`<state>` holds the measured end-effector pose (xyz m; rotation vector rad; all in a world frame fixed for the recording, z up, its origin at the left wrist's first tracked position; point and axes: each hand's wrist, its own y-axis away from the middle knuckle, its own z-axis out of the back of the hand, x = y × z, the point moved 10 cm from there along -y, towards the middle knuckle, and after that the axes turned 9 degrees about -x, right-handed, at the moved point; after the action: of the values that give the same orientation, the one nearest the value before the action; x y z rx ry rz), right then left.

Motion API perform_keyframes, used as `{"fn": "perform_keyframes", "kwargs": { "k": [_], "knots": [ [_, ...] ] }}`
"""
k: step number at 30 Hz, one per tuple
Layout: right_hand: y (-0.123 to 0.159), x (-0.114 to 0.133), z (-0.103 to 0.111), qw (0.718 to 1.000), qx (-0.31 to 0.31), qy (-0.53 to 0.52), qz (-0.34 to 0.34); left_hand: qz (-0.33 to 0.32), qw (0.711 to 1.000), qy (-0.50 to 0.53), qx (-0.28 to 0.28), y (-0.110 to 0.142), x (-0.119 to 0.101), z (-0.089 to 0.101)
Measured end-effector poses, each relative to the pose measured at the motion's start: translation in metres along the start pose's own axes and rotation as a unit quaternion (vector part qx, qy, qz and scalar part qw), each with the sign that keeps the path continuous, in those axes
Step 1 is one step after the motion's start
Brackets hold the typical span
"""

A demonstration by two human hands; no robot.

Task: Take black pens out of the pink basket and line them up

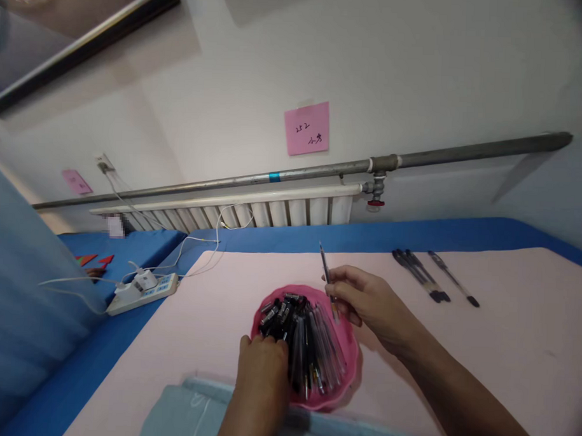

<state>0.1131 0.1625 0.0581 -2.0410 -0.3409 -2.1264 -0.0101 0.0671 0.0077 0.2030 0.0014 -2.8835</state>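
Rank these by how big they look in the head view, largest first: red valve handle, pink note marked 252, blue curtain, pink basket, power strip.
1. Blue curtain
2. Pink basket
3. Pink note and power strip: too close to rank; the strip is longer but narrower
4. Red valve handle

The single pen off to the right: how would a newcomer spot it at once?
On the pink sheet, look right of the pink basket, past the right hand. The slim pen slants there, dark at both ends. Unlike the bunched pens just left of it, it lies alone.
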Motion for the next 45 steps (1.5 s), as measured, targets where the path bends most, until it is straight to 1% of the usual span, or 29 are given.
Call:
{"fn": "perform_keyframes", "kwargs": {
  "k": [3, 6, 7, 8, 9, 10, 12, 13, 15, 17, 18, 19, 20, 22, 24, 26, 32, 35, 41, 45],
  "knots": [
    [0.001, 0.002, -0.002, 1.0, 0.003, 0.0, 0.004, 0.034, 0.998, 0.044, -0.019, 0.0, 0.004, 0.0],
    [0.003, 0.005, -0.003, 1.0, 0.005, 0.005, 0.008, 0.052, 0.994, 0.094, -0.028, 0.0, 0.016, 0.004],
    [0.003, 0.005, -0.004, 1.0, 0.009, 0.007, 0.007, 0.058, 0.989, 0.135, -0.031, -0.001, 0.021, 0.007],
    [0.004, 0.005, -0.005, 1.0, 0.015, 0.009, 0.005, 0.065, 0.976, 0.204, -0.037, -0.001, 0.025, 0.011],
    [0.005, 0.005, -0.008, 1.0, 0.026, 0.01, 0.002, 0.074, 0.953, 0.291, -0.049, -0.002, 0.029, 0.016],
    [0.007, 0.005, -0.012, 0.999, 0.043, 0.012, -0.001, 0.083, 0.916, 0.386, -0.064, -0.003, 0.034, 0.022],
    [0.011, 0.003, -0.023, 0.996, 0.091, 0.015, -0.005, 0.116, 0.82, 0.552, -0.099, -0.004, 0.045, 0.03],
    [0.014, 0.001, -0.029, 0.993, 0.117, 0.016, -0.006, 0.138, 0.77, 0.613, -0.112, -0.004, 0.05, 0.032],
    [0.021, -0.002, -0.041, 0.986, 0.164, 0.02, -0.008, 0.187, 0.674, 0.704, -0.126, -0.005, 0.06, 0.028],
    [0.027, -0.008, -0.05, 0.98, 0.197, 0.034, -0.017, 0.226, 0.591, 0.763, -0.131, -0.005, 0.067, 0.022],
    [0.029, -0.011, -0.055, 0.976, 0.21, 0.046, -0.022, 0.236, 0.558, 0.785, -0.129, -0.006, 0.068, 0.019],
    [0.031, -0.013, -0.058, 0.973, 0.221, 0.057, -0.023, 0.242, 0.533, 0.801, -0.126, -0.006, 0.068, 0.017],
    [0.033, -0.015, -0.061, 0.97, 0.231, 0.068, -0.022, 0.243, 0.513, 0.814, -0.123, -0.007, 0.068, 0.016],
    [0.036, -0.016, -0.066, 0.966, 0.243, 0.084, -0.011, 0.24, 0.489, 0.831, -0.114, -0.008, 0.067, 0.015],
    [0.037, -0.017, -0.069, 0.965, 0.247, 0.093, -0.007, 0.238, 0.476, 0.839, -0.112, -0.008, 0.066, 0.015],
    [0.037, -0.019, -0.07, 0.964, 0.246, 0.099, -0.008, 0.236, 0.473, 0.842, -0.113, -0.008, 0.065, 0.015],
    [0.038, -0.019, -0.072, 0.961, 0.25, 0.116, 0.009, 0.223, 0.482, 0.84, -0.11, -0.008, 0.06, 0.015],
    [0.039, -0.021, -0.072, 0.96, 0.251, 0.124, 0.01, 0.219, 0.494, 0.835, -0.109, -0.008, 0.058, 0.016],
    [0.038, -0.018, -0.072, 0.961, 0.243, 0.13, 0.023, 0.207, 0.531, 0.816, -0.095, -0.009, 0.049, 0.016],
    [0.035, -0.02, -0.071, 0.965, 0.223, 0.133, 0.02, 0.218, 0.538, 0.807, -0.11, -0.009, 0.051, 0.013]
  ]
}}
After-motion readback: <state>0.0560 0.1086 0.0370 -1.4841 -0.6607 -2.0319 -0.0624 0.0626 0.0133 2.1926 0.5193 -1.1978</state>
